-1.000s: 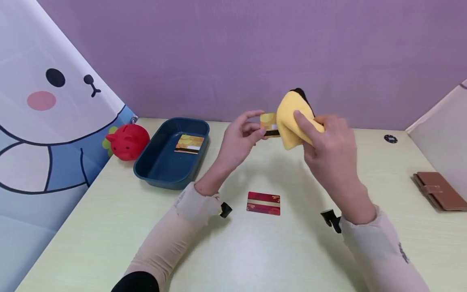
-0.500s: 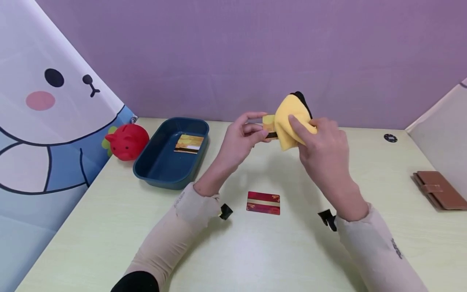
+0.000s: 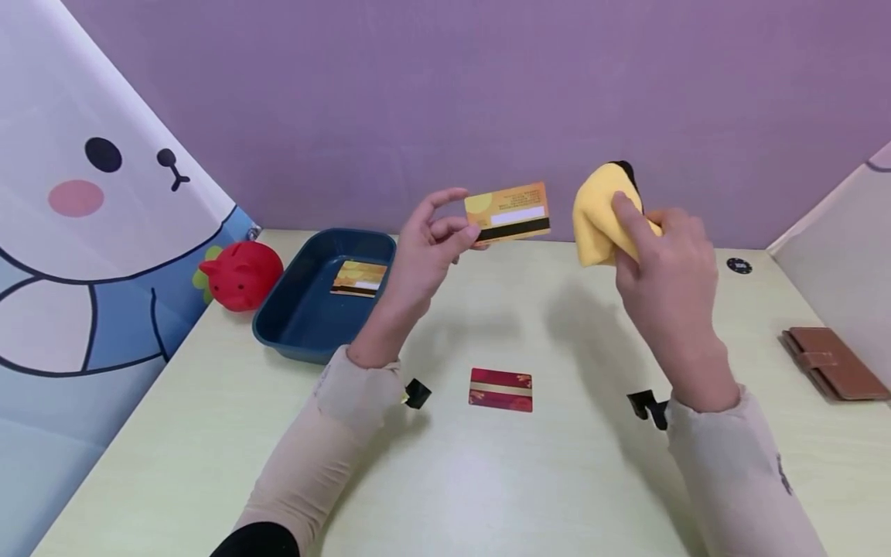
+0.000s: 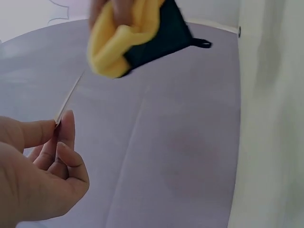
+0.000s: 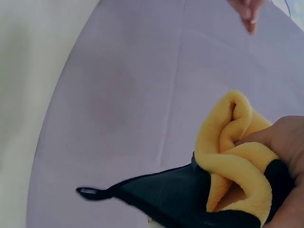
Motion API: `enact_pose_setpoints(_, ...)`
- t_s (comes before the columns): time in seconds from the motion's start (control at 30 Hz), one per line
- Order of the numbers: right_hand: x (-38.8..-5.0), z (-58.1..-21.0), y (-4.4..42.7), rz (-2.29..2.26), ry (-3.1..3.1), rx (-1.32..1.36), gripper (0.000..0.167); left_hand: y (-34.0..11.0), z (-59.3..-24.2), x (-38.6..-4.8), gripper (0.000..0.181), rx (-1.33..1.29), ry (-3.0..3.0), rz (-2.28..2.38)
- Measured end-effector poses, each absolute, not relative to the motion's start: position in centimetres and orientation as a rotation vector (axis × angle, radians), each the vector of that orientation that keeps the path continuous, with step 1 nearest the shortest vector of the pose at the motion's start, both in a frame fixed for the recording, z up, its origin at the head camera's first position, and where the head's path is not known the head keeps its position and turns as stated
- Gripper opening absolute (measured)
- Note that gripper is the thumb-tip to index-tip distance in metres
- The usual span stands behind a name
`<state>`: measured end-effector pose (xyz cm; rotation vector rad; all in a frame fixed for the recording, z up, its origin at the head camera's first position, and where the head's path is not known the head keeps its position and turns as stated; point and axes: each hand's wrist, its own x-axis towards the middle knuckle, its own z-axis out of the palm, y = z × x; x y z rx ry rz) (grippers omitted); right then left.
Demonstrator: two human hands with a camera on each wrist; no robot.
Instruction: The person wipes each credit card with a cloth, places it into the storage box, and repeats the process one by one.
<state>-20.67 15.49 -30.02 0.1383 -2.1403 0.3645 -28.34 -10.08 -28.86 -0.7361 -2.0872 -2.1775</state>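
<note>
My left hand (image 3: 431, 251) pinches a gold bank card (image 3: 511, 213) by its left end, its black stripe side showing in the head view. Edge-on, the same card (image 4: 69, 97) appears thin in the left wrist view. Apart from it on the right, my right hand (image 3: 671, 282) grips a bunched yellow cloth (image 3: 602, 220). A dark backing and a small loop show on the cloth (image 5: 232, 166) in the right wrist view. On the table below lies a red card (image 3: 500, 389) with a pale band. Another gold card (image 3: 358, 277) lies in the blue tray (image 3: 292, 348).
A red piggy bank (image 3: 244, 276) stands left of the tray. At the right are a brown wallet (image 3: 835, 363) and a black chip (image 3: 739, 266). A purple backdrop (image 3: 445, 100) rises behind the table (image 3: 557, 480).
The cloth, earlier covering part of the gold card, has moved off it to the right with my right hand. My left hand has shifted left with the card, now largely uncovered.
</note>
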Motion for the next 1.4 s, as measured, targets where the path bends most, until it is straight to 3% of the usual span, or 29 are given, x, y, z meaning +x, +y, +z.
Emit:
enact_pose_setpoints(0.3,-20.6,-30.2,13.3,0.276,-2.013,0.393,0.041,-8.6,-30.3,-28.3,0.04,-0.764,-2.179,-2.051)
enact_pose_setpoints(0.8,-20.8,-31.5,12.1,0.094,-2.132,0.448,0.051,-7.8,-30.5,-27.1,0.038,-0.812,-2.183,-2.136)
enact_pose_setpoints(1.4,-20.9,-30.4,17.2,0.259,-2.208,0.117,0.048,-11.1,-28.0,-28.2,0.035,-0.797,-2.281,-2.043)
